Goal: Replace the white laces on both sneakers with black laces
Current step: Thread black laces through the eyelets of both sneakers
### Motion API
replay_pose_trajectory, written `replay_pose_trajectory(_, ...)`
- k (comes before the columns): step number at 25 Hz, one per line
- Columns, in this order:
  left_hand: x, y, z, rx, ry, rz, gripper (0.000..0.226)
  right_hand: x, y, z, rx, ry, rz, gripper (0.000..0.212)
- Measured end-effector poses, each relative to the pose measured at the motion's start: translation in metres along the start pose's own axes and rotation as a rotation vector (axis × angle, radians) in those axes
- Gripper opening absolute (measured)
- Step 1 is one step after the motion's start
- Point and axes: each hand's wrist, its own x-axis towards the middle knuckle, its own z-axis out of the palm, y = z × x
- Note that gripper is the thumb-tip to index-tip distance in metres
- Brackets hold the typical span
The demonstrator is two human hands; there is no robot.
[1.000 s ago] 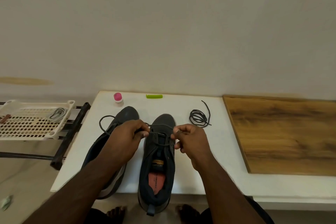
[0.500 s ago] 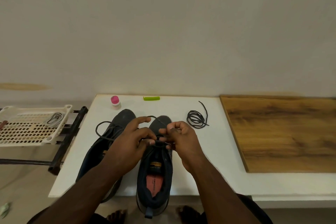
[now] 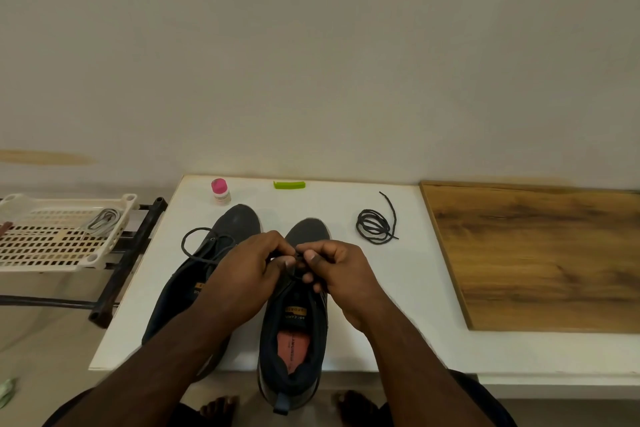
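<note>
Both hands pinching the thin black lace (image 3: 297,257) over the right-hand dark grey sneaker (image 3: 294,333).

That sneaker sits at the near edge of the white table (image 3: 398,288), heel overhanging, red insole showing; its tongue carries a yellow label, writing too blurred to read. Left hand (image 3: 242,274) and right hand (image 3: 341,270) meet above the eyelets, fingers curled, thumbs and fingertips nipping the lace. Just left lies the second dark grey sneaker (image 3: 239,222), a black lace loop (image 3: 197,244) spilling from it. A coiled spare black lace (image 3: 375,226) lies well right. Beyond: a pink-capped small bottle (image 3: 220,191), a green plastic strip (image 3: 289,184), a brown wooden board (image 3: 540,253), a cream perforated plastic tray (image 3: 52,239).
</note>
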Motion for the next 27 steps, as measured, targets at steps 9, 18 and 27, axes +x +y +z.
replay_pose_trajectory(9,0.001,-0.002,-0.003,0.054,-0.013,0.019,0.019,0.0,-0.001,0.0,0.071,0.004,0.011,0.012)
replay_pose_trajectory(18,0.001,-0.003,-0.008,0.112,0.029,0.027,0.019,0.002,-0.001,-0.001,0.179,0.019,0.055,0.018)
replay_pose_trajectory(27,-0.001,0.006,-0.011,0.182,-0.013,0.107,0.019,-0.003,-0.004,0.004,-0.042,-0.068,-0.011,0.026)
